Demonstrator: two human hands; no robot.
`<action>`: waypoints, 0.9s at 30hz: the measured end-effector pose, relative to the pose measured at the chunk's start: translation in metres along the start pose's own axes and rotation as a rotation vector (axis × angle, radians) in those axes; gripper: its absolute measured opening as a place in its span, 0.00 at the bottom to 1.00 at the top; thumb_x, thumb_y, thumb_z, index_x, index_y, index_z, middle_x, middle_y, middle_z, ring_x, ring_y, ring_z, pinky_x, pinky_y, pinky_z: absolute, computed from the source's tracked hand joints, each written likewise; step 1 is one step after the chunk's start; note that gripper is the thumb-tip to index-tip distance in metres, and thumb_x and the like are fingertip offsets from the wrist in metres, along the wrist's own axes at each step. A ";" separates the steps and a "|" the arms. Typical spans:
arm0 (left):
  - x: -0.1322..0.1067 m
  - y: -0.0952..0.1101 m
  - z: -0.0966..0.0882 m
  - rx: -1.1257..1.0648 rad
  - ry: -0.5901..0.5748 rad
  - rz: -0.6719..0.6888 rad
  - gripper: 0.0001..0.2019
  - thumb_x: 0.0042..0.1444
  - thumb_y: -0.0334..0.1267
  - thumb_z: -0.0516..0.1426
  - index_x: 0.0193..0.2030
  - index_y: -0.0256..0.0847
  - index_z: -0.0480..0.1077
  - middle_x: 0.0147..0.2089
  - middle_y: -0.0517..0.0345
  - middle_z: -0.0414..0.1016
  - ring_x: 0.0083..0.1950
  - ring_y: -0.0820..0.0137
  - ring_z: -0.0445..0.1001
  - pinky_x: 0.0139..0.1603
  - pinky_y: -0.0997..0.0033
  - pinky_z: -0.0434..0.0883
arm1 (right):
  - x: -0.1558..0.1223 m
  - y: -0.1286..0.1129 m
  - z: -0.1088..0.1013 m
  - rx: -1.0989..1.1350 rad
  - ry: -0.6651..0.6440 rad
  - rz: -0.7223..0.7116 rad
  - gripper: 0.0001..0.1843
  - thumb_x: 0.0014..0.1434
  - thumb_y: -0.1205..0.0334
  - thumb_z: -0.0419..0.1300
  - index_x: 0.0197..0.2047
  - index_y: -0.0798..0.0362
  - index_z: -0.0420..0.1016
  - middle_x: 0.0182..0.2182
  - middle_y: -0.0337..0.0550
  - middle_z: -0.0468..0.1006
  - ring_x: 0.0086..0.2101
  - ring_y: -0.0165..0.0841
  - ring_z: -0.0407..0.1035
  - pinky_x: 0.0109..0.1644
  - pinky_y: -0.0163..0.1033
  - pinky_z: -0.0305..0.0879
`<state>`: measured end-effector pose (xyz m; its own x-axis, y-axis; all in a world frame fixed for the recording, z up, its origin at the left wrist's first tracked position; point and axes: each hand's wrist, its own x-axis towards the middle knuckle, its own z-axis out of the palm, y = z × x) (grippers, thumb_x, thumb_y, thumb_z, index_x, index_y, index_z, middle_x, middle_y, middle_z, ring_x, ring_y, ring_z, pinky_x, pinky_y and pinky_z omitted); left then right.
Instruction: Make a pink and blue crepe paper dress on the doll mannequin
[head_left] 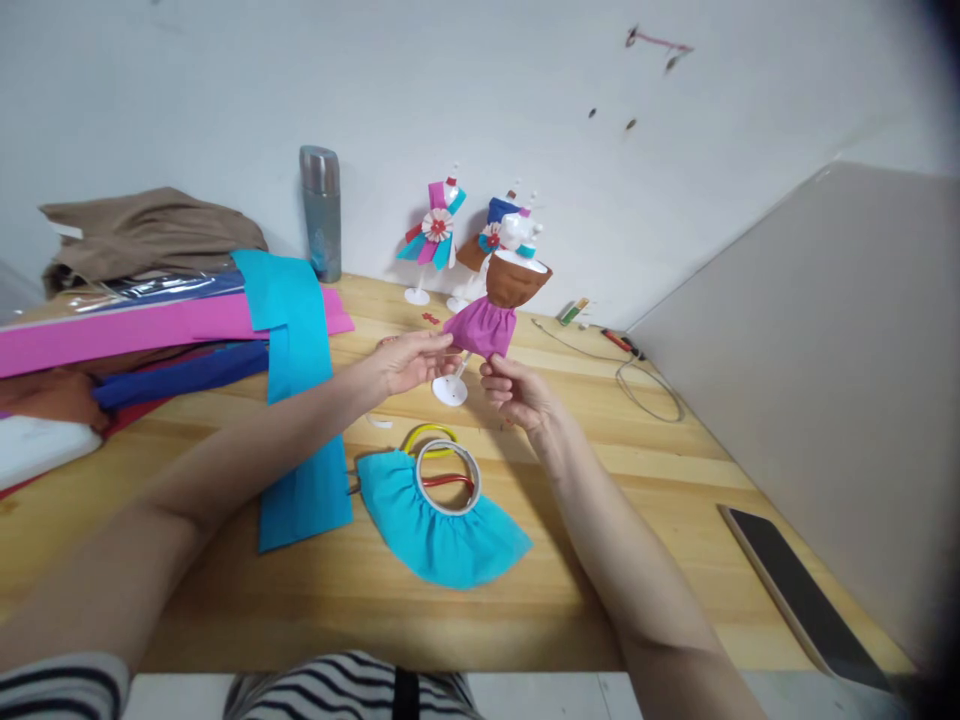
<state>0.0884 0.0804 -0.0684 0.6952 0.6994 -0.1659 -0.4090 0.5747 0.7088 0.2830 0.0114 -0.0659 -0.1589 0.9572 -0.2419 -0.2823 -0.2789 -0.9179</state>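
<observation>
A small white dress-form stand (450, 391) leans in front of me, wearing a brown top (516, 282) and a gathered magenta skirt (484, 325). The left edge of the skirt is pinched in the fingers of my left hand (416, 362). At its lower right edge, my right hand (519, 392) is closed on the hem. Nearer to me on the table lies a gathered turquoise strip (450, 545), fanned out around a roll of tape (474, 470). Yellow-handled scissors or a similar tool (435, 430) partly shows behind the roll; its kind is unclear.
Other dressed forms (437, 225) stand against the wall beside a metal flask (321, 215). Turquoise sheets (300, 430), a magenta sheet (135, 325) and brown cloth (157, 235) lie left. On the right are a cable (660, 408), a red-black tool (621, 342) and a phone (802, 590).
</observation>
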 end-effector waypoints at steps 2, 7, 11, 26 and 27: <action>0.000 -0.001 0.002 0.008 0.011 -0.007 0.05 0.61 0.25 0.57 0.36 0.31 0.74 0.32 0.49 0.80 0.33 0.71 0.80 0.39 0.73 0.75 | 0.000 0.001 0.000 0.011 0.014 -0.009 0.17 0.55 0.55 0.67 0.26 0.53 0.65 0.15 0.26 0.49 0.16 0.21 0.43 0.16 0.24 0.48; 0.001 -0.006 0.003 0.012 -0.012 0.005 0.04 0.60 0.23 0.59 0.35 0.32 0.74 0.32 0.49 0.81 0.32 0.72 0.79 0.38 0.73 0.75 | 0.000 0.001 0.002 0.004 0.064 -0.025 0.16 0.53 0.55 0.67 0.25 0.53 0.66 0.15 0.29 0.53 0.17 0.21 0.44 0.16 0.26 0.48; 0.003 -0.009 0.005 0.032 0.010 0.010 0.04 0.60 0.24 0.59 0.35 0.31 0.75 0.30 0.49 0.80 0.30 0.72 0.78 0.38 0.72 0.74 | 0.002 0.002 0.005 -0.043 0.123 -0.044 0.16 0.51 0.56 0.68 0.25 0.52 0.64 0.16 0.30 0.56 0.17 0.21 0.44 0.16 0.26 0.47; 0.000 -0.012 0.010 0.029 0.014 -0.034 0.05 0.62 0.24 0.57 0.34 0.30 0.73 0.30 0.50 0.78 0.29 0.72 0.78 0.30 0.76 0.72 | -0.043 -0.062 -0.007 -0.622 0.504 -0.602 0.14 0.47 0.51 0.71 0.34 0.49 0.78 0.25 0.39 0.76 0.26 0.31 0.70 0.27 0.36 0.65; -0.001 -0.013 0.010 0.031 0.001 -0.038 0.05 0.62 0.24 0.57 0.35 0.29 0.73 0.31 0.51 0.78 0.29 0.72 0.78 0.30 0.76 0.72 | -0.040 -0.063 -0.005 -0.586 0.492 -0.656 0.18 0.47 0.50 0.71 0.40 0.48 0.79 0.31 0.42 0.80 0.32 0.35 0.74 0.33 0.39 0.70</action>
<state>0.0986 0.0678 -0.0707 0.7097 0.6774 -0.1936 -0.3634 0.5874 0.7232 0.3118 -0.0087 0.0001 0.3062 0.8705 0.3853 0.3573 0.2701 -0.8941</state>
